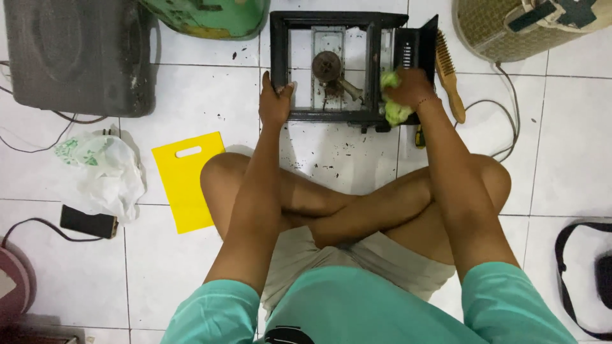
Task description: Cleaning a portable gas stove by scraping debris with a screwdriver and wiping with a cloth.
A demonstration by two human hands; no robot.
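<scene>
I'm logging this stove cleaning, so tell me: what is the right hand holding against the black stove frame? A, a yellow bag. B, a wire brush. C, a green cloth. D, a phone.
C: the right hand presses a green cloth on the stove frame; the wire brush lies untouched beside it.

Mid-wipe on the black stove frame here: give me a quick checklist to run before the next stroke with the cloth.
1. Frame steadied: left hand grips the left edge of the black stove frame. Ok.
2. Cloth in grip: right hand presses the green cloth against the frame's right side. Ok.
3. Wire brush within reach: it lies on the tiles just right of the frame. Ok.
4. Floor around the frame: dark crumbs scattered on the white tiles in front of it. Not ok.
5. Burner clean: looks rusty and dirty. Not ok.
6. Cable to the right, live or not: cannot tell.
</scene>
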